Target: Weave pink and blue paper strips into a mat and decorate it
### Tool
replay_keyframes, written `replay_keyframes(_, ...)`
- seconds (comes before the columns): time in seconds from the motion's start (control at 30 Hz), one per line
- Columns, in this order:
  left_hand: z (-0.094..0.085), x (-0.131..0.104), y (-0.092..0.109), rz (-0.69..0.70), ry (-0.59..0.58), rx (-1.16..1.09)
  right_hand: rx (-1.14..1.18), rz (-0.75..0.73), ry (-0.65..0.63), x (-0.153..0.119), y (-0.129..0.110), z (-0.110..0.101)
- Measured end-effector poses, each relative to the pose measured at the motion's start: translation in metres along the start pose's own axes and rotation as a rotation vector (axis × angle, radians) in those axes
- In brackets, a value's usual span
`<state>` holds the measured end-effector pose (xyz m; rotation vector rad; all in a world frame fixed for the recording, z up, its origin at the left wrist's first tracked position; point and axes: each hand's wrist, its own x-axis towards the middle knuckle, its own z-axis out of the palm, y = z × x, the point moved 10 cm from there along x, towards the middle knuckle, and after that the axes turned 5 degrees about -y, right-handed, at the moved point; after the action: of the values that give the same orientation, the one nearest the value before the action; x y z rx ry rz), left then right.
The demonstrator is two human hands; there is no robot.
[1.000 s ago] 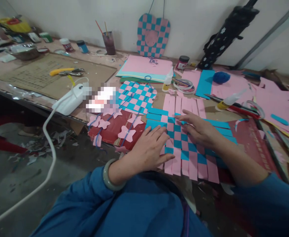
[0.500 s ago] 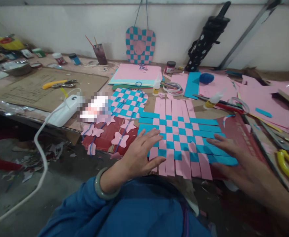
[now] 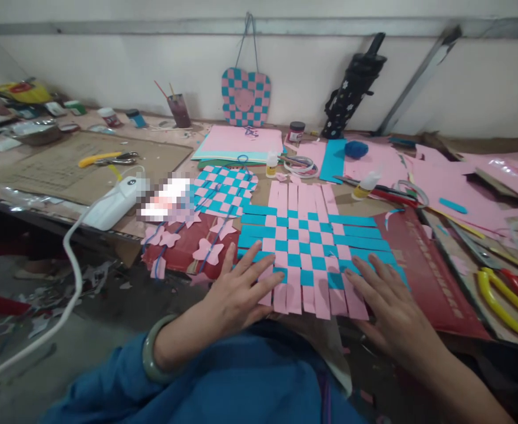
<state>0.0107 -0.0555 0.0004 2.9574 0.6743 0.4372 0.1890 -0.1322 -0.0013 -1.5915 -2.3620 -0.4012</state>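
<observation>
Cluttering the workbench (image 3: 161, 154) below a white wall (image 3: 108, 65): pink paper (image 3: 245, 141), glue bottles (image 3: 271, 164).

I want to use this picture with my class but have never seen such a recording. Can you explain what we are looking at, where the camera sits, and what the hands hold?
The camera sits on a person's head, looking down at their two bare hands. Both lie flat and open on a woven mat of pink and blue paper strips: the left hand on its near left corner, the right hand on its near right edge. Neither grips anything. Around it lie pink paper sheets, glue bottles, and yellow-handled scissors.
</observation>
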Motion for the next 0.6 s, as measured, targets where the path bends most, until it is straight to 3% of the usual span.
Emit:
replay_keyframes(0.33, -0.021, 0.018, -0.004, 0.031, 0.153, -0.078, 0.099, -0.137, 0.035, 0.024, -0.017, -0.012)
replay_keyframes(0.6, -0.064, 0.050, -0.025, -0.057, 0.249, -0.138, 0.148, -0.101, 0.170, 0.070, 0.009, -0.053)
